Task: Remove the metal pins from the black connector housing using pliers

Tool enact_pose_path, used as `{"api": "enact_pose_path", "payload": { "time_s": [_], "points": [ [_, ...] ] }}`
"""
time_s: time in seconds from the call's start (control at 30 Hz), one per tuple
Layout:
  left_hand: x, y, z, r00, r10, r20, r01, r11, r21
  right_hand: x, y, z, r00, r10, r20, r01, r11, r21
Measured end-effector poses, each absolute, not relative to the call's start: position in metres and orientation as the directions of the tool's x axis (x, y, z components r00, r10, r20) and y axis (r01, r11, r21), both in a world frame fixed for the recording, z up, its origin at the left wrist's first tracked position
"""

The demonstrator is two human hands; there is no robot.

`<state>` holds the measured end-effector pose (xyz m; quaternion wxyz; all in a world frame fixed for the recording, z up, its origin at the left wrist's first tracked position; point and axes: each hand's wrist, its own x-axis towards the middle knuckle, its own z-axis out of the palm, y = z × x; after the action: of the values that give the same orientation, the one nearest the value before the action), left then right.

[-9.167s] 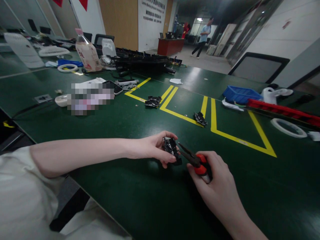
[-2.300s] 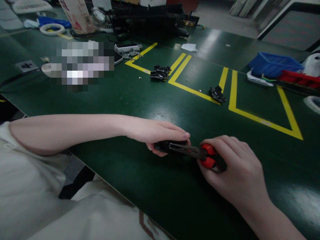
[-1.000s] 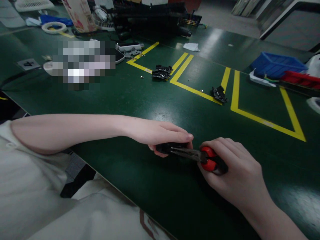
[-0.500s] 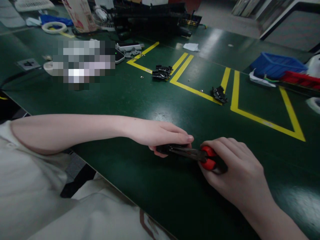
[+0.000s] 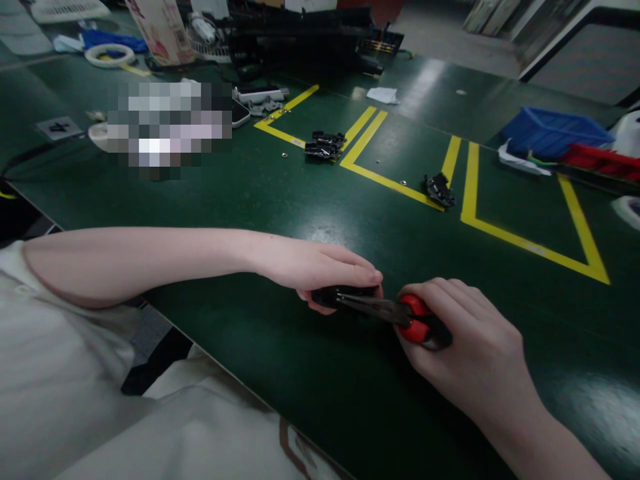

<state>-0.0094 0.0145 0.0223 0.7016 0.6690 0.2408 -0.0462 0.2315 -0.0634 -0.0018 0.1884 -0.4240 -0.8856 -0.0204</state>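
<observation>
My left hand [image 5: 325,267] is closed around a small black part [image 5: 327,297], most of which the fingers and thumb cover. My right hand [image 5: 465,340] grips long-nose pliers [image 5: 383,309] by their red and black handles. The metal jaws point left and their tips meet the black part; whether they pinch it I cannot tell. Both hands are just above the green table [image 5: 280,353], near its front edge.
Black assemblies [image 5: 325,145] and a similar black piece [image 5: 439,191] lie along yellow tape lines [image 5: 530,247]. A blue bin [image 5: 555,127] and a red tray [image 5: 603,162] stand at the right. A phone [image 5: 241,115] and a tape roll [image 5: 110,56] are at the left.
My right hand and the pliers have shifted very slightly left and down. My left hand keeps its hold on the black part, nearly unmoved.
</observation>
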Motion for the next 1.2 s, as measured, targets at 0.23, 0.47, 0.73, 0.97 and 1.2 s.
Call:
{"api": "enact_pose_path", "payload": {
  "time_s": [0.23,0.47,0.73,0.97,1.2],
  "points": [
    [-0.0089,0.0184,0.0169,0.900,0.218,-0.378,0.348,0.164,0.923,0.2320,-0.0612,-0.0013,-0.560,0.727,0.398,0.758,0.643,-0.108],
    [-0.0096,0.0169,0.0185,0.893,0.232,-0.385,0.359,0.147,0.922,0.2318,-0.0613,-0.0012,-0.577,0.700,0.421,0.745,0.662,-0.081],
    [-0.0069,0.0159,0.0212,0.896,0.225,-0.384,0.371,0.101,0.923,0.2291,-0.0601,0.0001,-0.596,0.684,0.421,0.743,0.668,-0.034],
    [-0.0072,0.0171,0.0229,0.903,0.203,-0.379,0.373,0.065,0.925,0.2319,-0.0590,0.0008,-0.609,0.672,0.421,0.735,0.678,-0.019],
    [-0.0073,0.0170,0.0205,0.900,0.192,-0.390,0.384,0.072,0.921,0.2349,-0.0588,0.0013,-0.613,0.663,0.430,0.734,0.679,0.002]
  ]
}}
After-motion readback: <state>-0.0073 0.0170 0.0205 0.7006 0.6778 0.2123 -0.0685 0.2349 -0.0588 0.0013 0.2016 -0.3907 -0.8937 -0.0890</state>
